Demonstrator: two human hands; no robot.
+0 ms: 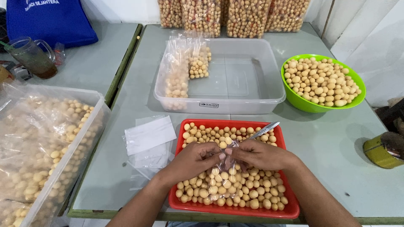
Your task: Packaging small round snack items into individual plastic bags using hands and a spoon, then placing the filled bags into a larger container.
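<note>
Nearest us, our left hand (194,160) and right hand (257,154) meet over the red tray (290,208) of small round snack balls (252,197). Both sets of fingers are curled narrow, pinching the mouth of a small clear bag (223,178) partly filled with balls, which lies on the heap. We see a metal spoon (264,130) sticking out past our right hand; whether it is gripped we cannot tell.
</note>
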